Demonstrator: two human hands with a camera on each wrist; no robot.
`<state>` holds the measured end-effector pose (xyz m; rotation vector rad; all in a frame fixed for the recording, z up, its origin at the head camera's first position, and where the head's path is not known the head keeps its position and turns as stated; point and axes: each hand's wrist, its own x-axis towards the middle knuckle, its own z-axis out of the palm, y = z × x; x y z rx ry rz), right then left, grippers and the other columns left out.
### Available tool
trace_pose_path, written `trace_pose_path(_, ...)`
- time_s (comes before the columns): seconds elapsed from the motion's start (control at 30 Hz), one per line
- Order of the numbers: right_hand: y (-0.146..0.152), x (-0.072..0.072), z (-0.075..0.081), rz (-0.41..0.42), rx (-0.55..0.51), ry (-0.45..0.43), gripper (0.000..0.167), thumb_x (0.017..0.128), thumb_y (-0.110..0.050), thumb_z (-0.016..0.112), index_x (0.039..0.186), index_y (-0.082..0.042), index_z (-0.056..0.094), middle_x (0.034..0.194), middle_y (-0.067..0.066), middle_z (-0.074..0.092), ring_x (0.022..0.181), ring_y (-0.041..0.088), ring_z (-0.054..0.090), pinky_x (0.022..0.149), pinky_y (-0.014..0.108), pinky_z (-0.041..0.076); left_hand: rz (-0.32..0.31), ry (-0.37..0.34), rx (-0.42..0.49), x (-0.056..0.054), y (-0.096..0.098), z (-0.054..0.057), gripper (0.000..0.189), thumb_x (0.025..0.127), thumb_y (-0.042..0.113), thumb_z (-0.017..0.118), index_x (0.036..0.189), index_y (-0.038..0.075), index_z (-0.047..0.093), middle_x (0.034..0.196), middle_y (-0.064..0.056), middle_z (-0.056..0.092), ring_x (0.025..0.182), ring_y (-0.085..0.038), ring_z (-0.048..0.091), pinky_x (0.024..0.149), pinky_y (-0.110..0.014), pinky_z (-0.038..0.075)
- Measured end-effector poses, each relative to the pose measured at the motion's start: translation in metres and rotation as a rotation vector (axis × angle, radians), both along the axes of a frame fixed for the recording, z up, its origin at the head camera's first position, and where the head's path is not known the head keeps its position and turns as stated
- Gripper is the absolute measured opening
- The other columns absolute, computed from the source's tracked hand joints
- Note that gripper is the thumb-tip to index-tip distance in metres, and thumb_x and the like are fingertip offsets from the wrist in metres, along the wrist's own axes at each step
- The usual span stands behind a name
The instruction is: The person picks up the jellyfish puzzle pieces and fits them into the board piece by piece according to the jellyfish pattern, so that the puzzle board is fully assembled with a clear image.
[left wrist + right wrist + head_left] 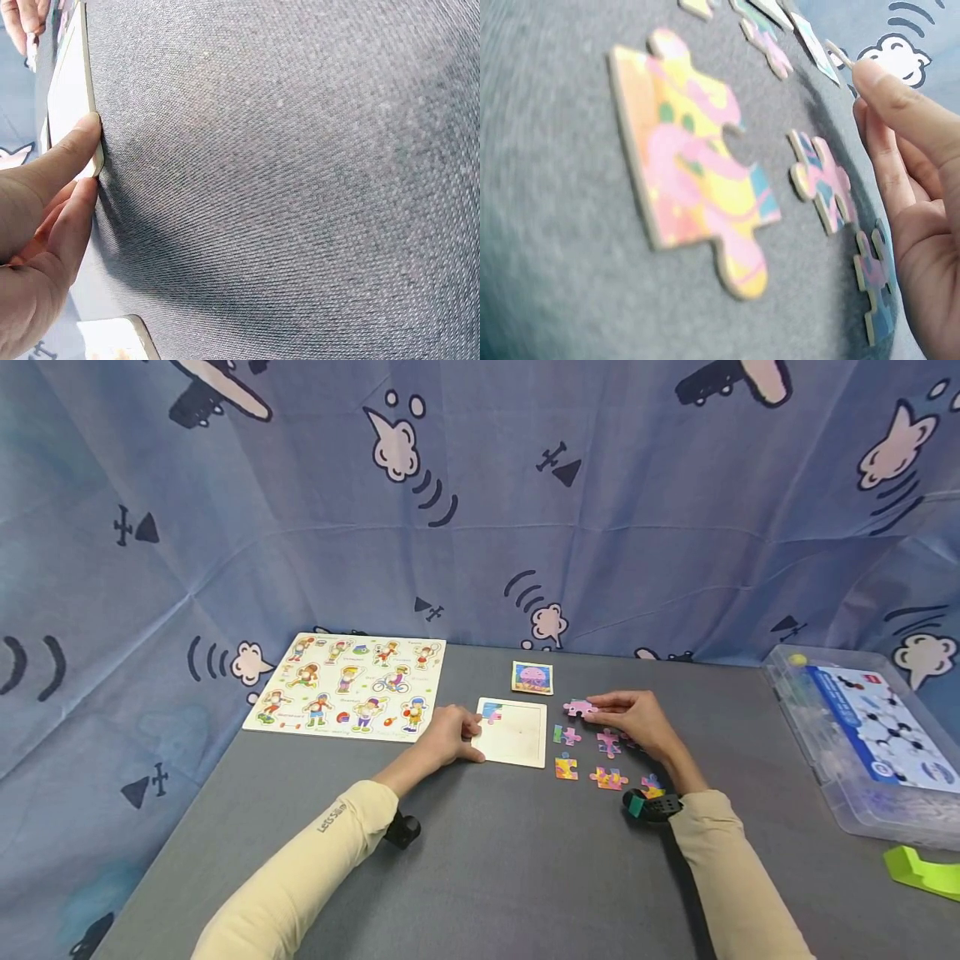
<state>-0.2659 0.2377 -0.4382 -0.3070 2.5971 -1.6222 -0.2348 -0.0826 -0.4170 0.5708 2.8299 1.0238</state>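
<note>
My right hand (637, 718) pinches a pink jigsaw piece (577, 708) between thumb and fingertips, just right of a white puzzle tray (521, 743). In the right wrist view only a thin edge of that piece (840, 54) shows at the thumb tip. My left hand (450, 735) grips the tray by its left side, thumb at the near corner in the left wrist view. One blue and pink corner piece (491, 712) sits in the tray's far left corner. Loose pieces lie right of the tray, among them a yellow and pink one (694, 157).
A small picture card with a pink jellyfish (533, 677) lies behind the tray. Far left is a board of sports figures (348, 685). A clear plastic case (862, 760) stands on the right, with a bright green object (922, 872) in front. A patterned curtain (480, 527) hangs behind the table.
</note>
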Motion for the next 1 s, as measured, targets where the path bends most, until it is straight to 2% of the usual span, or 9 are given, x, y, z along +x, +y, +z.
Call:
trace_pose_path(0.2, -0.007, -0.002, -0.003, 0.008, -0.045, -0.025, 0.042, 0.081, -0.017, 0.078, 0.113, 0.007, 0.066, 0.108, 0.016, 0.069, 0.087, 0.001, 0.065, 0.074, 0.017, 0.050, -0.018, 0.016, -0.017, 0.001, -0.001, 0.000, 0.026, 0.061, 0.006, 0.089, 0.078, -0.002, 0.071, 0.114, -0.018, 0.067, 0.096, -0.028, 0.065, 0.075, -0.030, 0.050)
trace_pose_path(0.37, -0.014, -0.001, 0.000, 0.016, -0.066, -0.050, 0.044, 0.082, -0.017, 0.077, 0.116, 0.008, 0.064, 0.114, 0.022, 0.065, 0.088, 0.002, 0.064, 0.076, 0.016, 0.049, -0.017, 0.009, -0.013, 0.001, 0.000, 0.001, 0.024, 0.062, 0.005, 0.089, 0.072, -0.003, 0.068, 0.114, -0.017, 0.067, 0.101, -0.028, 0.065, 0.072, -0.028, 0.047)
trace_pose_path(0.4, -0.017, 0.001, 0.004, 0.017, -0.068, -0.060, 0.043, 0.082, -0.015, 0.076, 0.116, 0.008, 0.064, 0.115, 0.024, 0.064, 0.088, 0.002, 0.064, 0.076, 0.016, 0.049, -0.014, 0.006, -0.011, 0.001, 0.000, 0.001, 0.024, 0.061, 0.005, 0.089, 0.072, -0.003, 0.068, 0.114, -0.017, 0.067, 0.100, -0.028, 0.065, 0.072, -0.028, 0.048)
trace_pose_path(0.53, -0.023, 0.000, 0.004, 0.018, -0.090, -0.081, 0.043, 0.081, -0.014, 0.077, 0.116, 0.008, 0.064, 0.116, 0.026, 0.063, 0.086, 0.002, 0.064, 0.075, 0.017, 0.050, 0.003, -0.006, -0.010, 0.001, 0.000, 0.002, 0.026, 0.061, 0.004, 0.089, 0.080, -0.002, 0.071, 0.114, -0.017, 0.067, 0.093, -0.027, 0.066, 0.074, -0.030, 0.050)
trace_pose_path(0.67, -0.028, -0.004, -0.002, 0.043, -0.124, -0.069, 0.042, 0.080, -0.010, 0.077, 0.115, 0.010, 0.063, 0.113, 0.026, 0.064, 0.085, 0.003, 0.066, 0.075, 0.019, 0.051, 0.003, -0.005, -0.013, 0.000, 0.000, 0.001, 0.028, 0.061, 0.004, 0.089, 0.082, -0.002, 0.072, 0.114, -0.017, 0.067, 0.092, -0.026, 0.067, 0.074, -0.030, 0.051)
trace_pose_path(1.0, -0.046, -0.005, -0.001, 0.070, -0.188, -0.057, 0.038, 0.079, -0.004, 0.077, 0.111, 0.012, 0.064, 0.100, 0.012, 0.071, 0.083, 0.005, 0.067, 0.075, 0.020, 0.052, 0.003, -0.011, -0.027, 0.000, 0.001, 0.002, 0.028, 0.061, 0.005, 0.089, 0.082, -0.002, 0.071, 0.115, -0.016, 0.066, 0.093, -0.026, 0.067, 0.074, -0.029, 0.050)
